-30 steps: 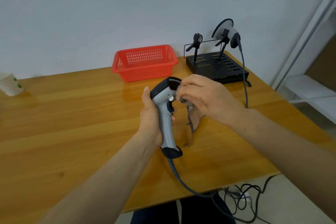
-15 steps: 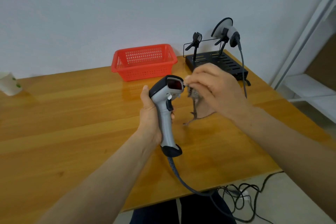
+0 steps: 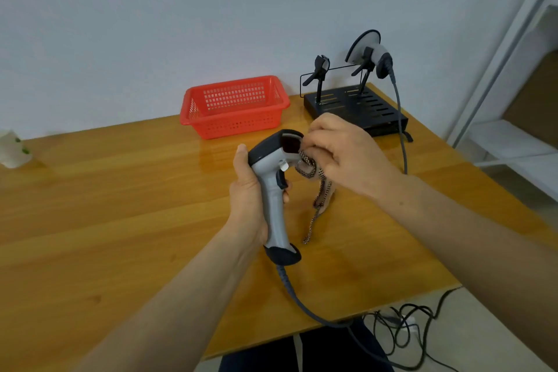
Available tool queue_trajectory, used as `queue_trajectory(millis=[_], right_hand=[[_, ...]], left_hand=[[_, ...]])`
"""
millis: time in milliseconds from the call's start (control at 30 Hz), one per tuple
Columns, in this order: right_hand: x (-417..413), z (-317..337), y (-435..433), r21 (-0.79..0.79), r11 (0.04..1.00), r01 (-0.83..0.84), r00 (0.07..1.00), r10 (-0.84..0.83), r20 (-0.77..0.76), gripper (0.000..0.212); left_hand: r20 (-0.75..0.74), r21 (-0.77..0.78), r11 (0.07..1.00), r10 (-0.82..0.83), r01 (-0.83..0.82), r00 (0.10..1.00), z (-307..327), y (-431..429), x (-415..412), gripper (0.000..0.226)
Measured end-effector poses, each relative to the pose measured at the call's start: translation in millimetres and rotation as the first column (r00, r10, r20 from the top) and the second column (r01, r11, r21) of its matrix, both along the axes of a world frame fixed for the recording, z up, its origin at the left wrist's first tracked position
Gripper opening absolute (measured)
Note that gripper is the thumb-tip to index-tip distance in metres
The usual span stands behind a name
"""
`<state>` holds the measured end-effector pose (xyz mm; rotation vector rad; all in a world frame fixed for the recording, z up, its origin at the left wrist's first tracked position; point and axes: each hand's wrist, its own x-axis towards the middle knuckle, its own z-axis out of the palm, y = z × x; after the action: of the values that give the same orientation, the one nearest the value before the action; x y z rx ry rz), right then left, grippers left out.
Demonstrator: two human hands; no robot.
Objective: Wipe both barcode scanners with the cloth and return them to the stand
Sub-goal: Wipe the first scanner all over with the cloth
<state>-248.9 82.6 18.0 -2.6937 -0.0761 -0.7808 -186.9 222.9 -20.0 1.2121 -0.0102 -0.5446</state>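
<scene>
My left hand [image 3: 247,193] grips the handle of a grey and black barcode scanner [image 3: 273,190], held upright above the table with its window facing right. My right hand [image 3: 344,154] pinches a brown checked cloth [image 3: 317,190] against the scanner's window; the rest of the cloth hangs down. The scanner's grey cable [image 3: 302,302] runs off the table's front edge. A second scanner [image 3: 373,53] sits in the right holder of the black stand [image 3: 356,106] at the back right. The stand's left holder [image 3: 318,69] is empty.
A red plastic basket [image 3: 234,106] stands at the back next to the stand. A white cup [image 3: 12,151] sits at the far left edge of the wooden table [image 3: 105,205]. The second scanner's cable [image 3: 403,136] hangs down the table's right side. Cables lie on the floor.
My right hand drew the cloth off the scanner's head to the right, then brought it back against the window. The scanner stayed upright in my left hand.
</scene>
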Motion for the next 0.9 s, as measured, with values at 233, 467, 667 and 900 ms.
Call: queue_trajectory(millis=[233,467,667,900], right_hand=[[-3,4,7,0.224,0.973,-0.058,0.998,0.062,-0.008,0.008],[-3,7,22,0.259,0.966,0.015,0.998,-0.032,0.062,0.010],[-4,0,10,0.078,0.992,0.103,0.995,-0.103,0.000,0.015],[7,5,27,0.460,0.879,0.124,0.976,-0.192,0.104,0.004]], left_hand=[[0.019,0.039,0.999,0.027,-0.028,0.999,-2,-3,0,0.069],[0.021,-0.056,0.998,0.036,-0.034,0.999,1,-6,-2,0.066],[0.008,-0.022,0.999,0.026,-0.026,1.000,-1,-3,-4,0.065],[0.040,-0.007,1.000,0.013,-0.012,0.999,-1,-8,-9,0.069]])
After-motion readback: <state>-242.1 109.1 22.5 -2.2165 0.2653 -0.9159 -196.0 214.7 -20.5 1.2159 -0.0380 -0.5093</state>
